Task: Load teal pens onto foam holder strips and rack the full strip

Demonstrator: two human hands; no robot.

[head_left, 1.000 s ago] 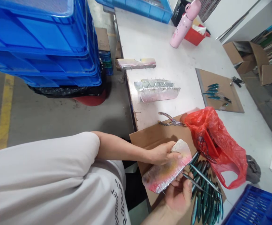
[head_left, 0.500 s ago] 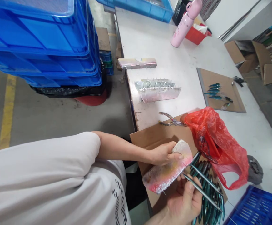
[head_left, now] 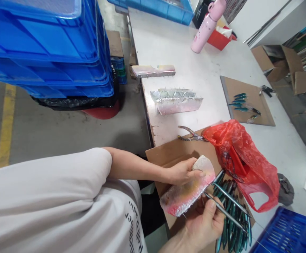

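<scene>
A crumpled red plastic bag (head_left: pixel 250 165) sits on a white worktable (head_left: pixel 210 68). Left of and below the bag, a person's left hand (head_left: pixel 182 173) grips a pink-and-yellow stained board (head_left: pixel 192 186) with a foil-covered edge, thumb on top. Lower down, also left of the bag, the right hand (head_left: pixel 205 221) has thumb and fingers closed on a slender, pointed metallic piece (head_left: pixel 232 217); its near tip is at the board's edge, but whether they touch cannot be told. A second slender piece (head_left: pixel 232 199) reaches out from the same edge, just below the bag. Teal, fish-shaped pieces (head_left: pixel 233 235) lie heaped below the bag on brown cardboard (head_left: pixel 165 154). Pliers (head_left: pixel 192 135) rest just beside the bag's upper left, and a foil-edged rack with upright pins (head_left: pixel 179 106) stands beyond them, farther from the bag
</scene>
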